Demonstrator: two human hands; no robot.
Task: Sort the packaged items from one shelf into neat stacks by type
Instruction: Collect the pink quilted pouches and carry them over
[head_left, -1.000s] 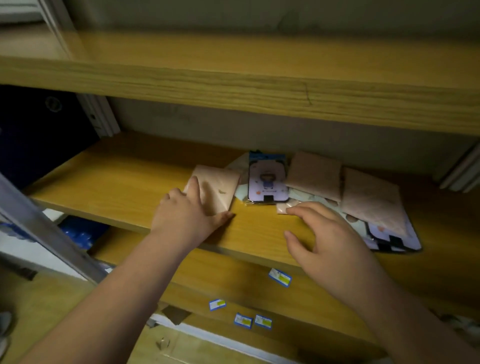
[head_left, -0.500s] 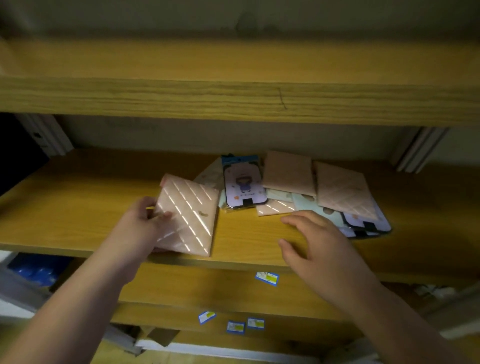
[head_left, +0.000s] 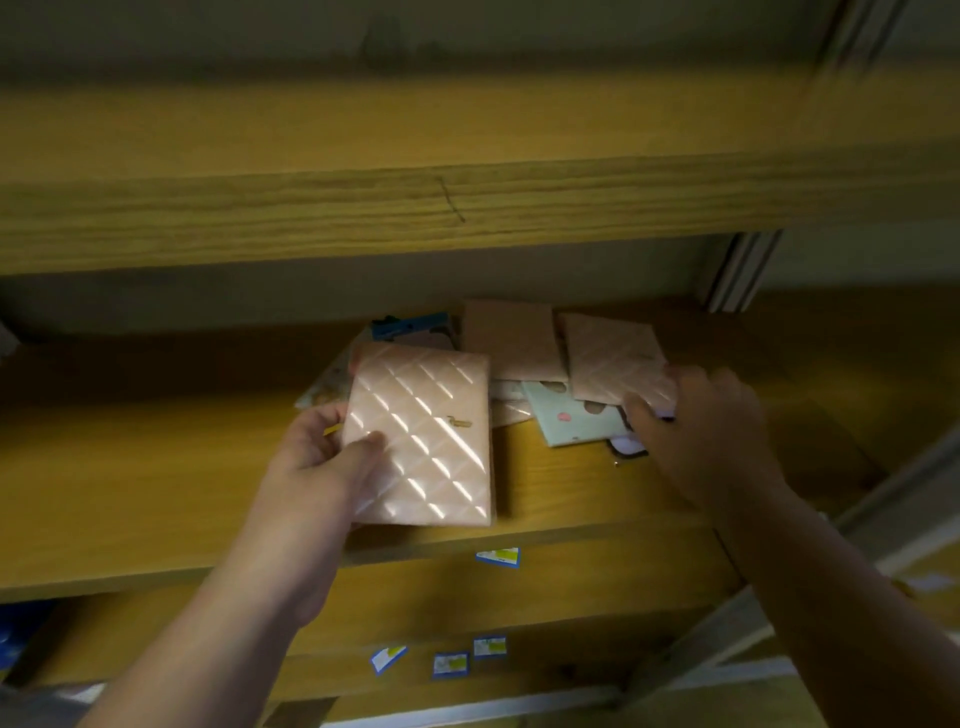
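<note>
Left hand (head_left: 332, 457) is gripping a pink quilted pack (head_left: 423, 441) by its left edge, thumb on top, holding it above the front of the middle shelf (head_left: 156, 493). Right hand (head_left: 696, 426) is curling its fingers onto the near corner of a second pink pack (head_left: 613, 358) in the pile, which is overlapping a mint card (head_left: 576, 423) and lying beside a brown pack (head_left: 511, 338). Small blue labels (head_left: 498, 557) are sticking to the shelf edges below.
</note>
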